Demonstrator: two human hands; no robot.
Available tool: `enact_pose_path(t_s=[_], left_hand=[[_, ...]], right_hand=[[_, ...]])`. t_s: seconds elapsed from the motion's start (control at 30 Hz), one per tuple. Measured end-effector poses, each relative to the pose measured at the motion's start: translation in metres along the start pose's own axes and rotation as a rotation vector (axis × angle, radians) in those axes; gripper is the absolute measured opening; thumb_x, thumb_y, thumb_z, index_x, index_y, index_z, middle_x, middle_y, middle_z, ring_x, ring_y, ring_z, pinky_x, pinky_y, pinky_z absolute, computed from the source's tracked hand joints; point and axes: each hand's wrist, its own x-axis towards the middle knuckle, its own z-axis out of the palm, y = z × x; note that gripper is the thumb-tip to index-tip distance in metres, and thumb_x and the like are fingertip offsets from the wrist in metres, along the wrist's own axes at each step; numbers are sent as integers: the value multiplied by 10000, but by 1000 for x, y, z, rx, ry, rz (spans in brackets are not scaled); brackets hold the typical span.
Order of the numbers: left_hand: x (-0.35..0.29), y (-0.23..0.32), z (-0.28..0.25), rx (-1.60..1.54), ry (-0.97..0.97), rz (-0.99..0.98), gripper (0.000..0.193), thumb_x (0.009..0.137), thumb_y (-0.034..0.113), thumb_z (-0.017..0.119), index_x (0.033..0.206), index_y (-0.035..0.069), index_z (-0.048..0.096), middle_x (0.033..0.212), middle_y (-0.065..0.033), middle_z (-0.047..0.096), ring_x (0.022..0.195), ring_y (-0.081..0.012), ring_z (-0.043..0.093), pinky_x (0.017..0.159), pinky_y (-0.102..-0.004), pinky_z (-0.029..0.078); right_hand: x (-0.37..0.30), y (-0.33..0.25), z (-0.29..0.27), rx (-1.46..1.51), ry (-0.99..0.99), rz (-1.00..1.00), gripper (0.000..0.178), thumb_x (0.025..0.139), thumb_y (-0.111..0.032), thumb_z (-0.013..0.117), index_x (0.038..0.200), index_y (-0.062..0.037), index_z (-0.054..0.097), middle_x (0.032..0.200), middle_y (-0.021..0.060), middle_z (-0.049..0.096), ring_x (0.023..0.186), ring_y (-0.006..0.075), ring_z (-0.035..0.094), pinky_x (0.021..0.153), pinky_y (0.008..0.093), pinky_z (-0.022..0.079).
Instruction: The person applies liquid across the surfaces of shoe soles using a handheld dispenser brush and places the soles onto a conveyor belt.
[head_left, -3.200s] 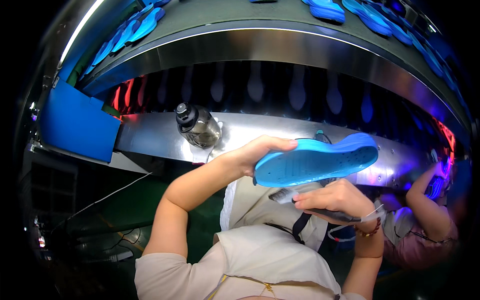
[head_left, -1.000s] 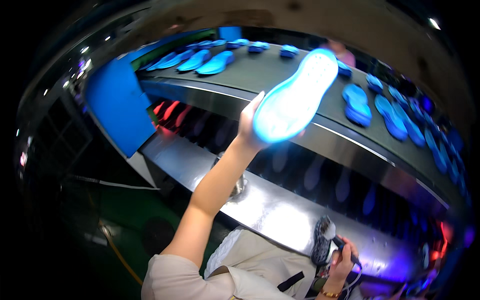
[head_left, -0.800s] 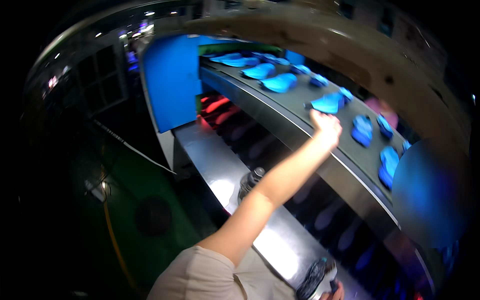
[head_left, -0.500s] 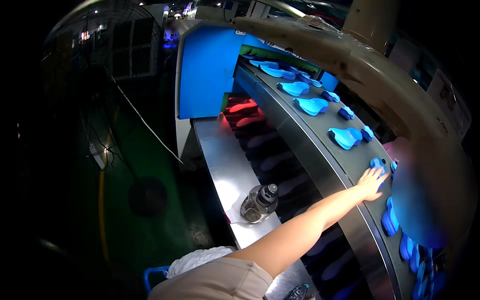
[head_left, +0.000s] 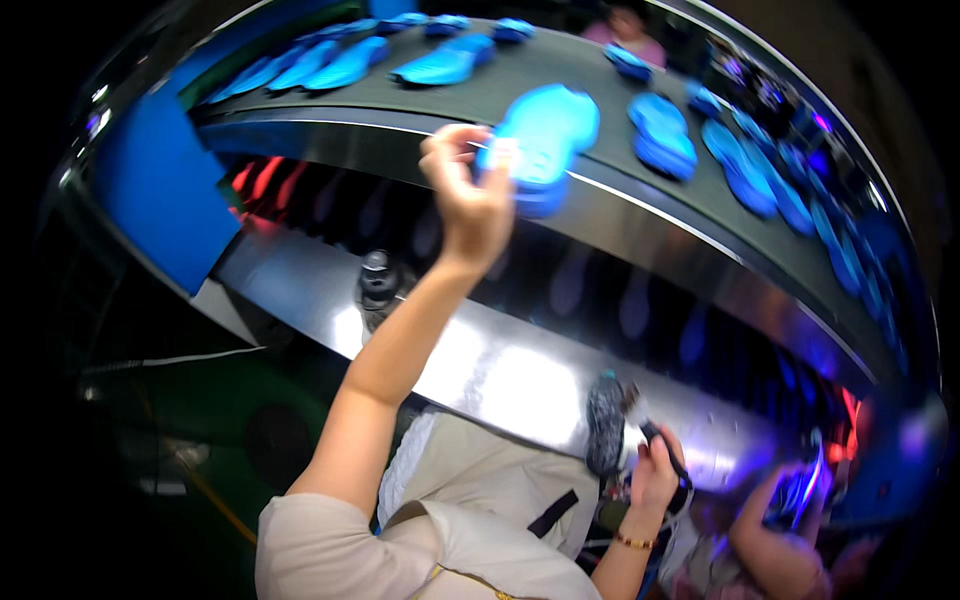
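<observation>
My left hand [head_left: 470, 200] grips a bright blue shoe sole [head_left: 545, 140] by its edge, thumb and fingers pinched on its near left side. The sole is tilted, held over the near rim of the dark conveyor belt [head_left: 590, 75]. Lower right, my right hand [head_left: 655, 475] is closed round a brush [head_left: 648, 428] with a dark handle; its pale end and brownish tip point up and away. Beside that tip, a dark grey patterned object [head_left: 604, 422] rests on the metal shelf [head_left: 500, 370]; its kind is not clear. Motion blurs the sole and left fingers.
More blue soles [head_left: 660, 140] lie along the curved belt. A dark bottle [head_left: 378, 285] stands on the shelf, near my left forearm. Below the belt, shoe-shaped pieces hang in a dark row. A co-worker's arm [head_left: 770, 530] is at lower right; another person [head_left: 628, 35] is across the belt.
The view has swung to the right. My left hand, earlier reaching onto the belt at a sole, now holds one up off it. My right hand with the brush has come into view.
</observation>
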Motion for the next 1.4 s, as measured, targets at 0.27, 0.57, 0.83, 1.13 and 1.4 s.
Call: enact_pose_path(t_s=[0.27, 0.57, 0.83, 1.13, 1.4], left_hand=[[-107, -16, -106, -1447, -645, -1141, 851, 700, 423, 623, 1317, -33, 253, 1246, -243, 415, 1120, -401, 451, 961, -509, 352], [-214, 26, -96, -1400, -888, -1769, 898, 748, 743, 273, 1334, 62, 280, 1241, -212, 435, 1130, -350, 448, 953, -479, 359], [-216, 65, -78, -1355, -885, -1759, 888, 780, 715, 9, 1315, 77, 317, 1149, -170, 493, 1029, -273, 511, 904, -413, 408], [-200, 31, -80, -982, -610, -1686, 907, 760, 749, 63, 1244, 63, 405, 1120, -163, 523, 1038, -276, 511, 911, -422, 405], [-192, 66, -83, -1169, -816, -1821, 943, 741, 767, 68, 1320, 62, 306, 1145, -196, 508, 1002, -328, 535, 873, -464, 428]], right_hand=[[-5, -14, 16, 130, 82, 19, 248, 790, -5, 548, 1024, 75, 548, 978, 161, 594, 926, 235, 571, 855, 313, 443], [-3, -12, 45, 82, -147, 115, 217, 757, 19, 576, 965, 81, 577, 938, 174, 622, 871, 199, 596, 839, 280, 442], [28, -23, 89, -271, -111, -25, 165, 771, -19, 617, 925, 40, 625, 815, 68, 640, 665, 80, 577, 615, 177, 459], [-44, -20, 97, -986, -576, -548, 137, 645, -75, 661, 779, -56, 641, 792, 90, 644, 762, 246, 615, 697, 328, 452], [-1, -64, 98, -494, -381, -172, 173, 684, 6, 654, 857, 0, 646, 872, 125, 644, 792, 209, 621, 723, 285, 475]])
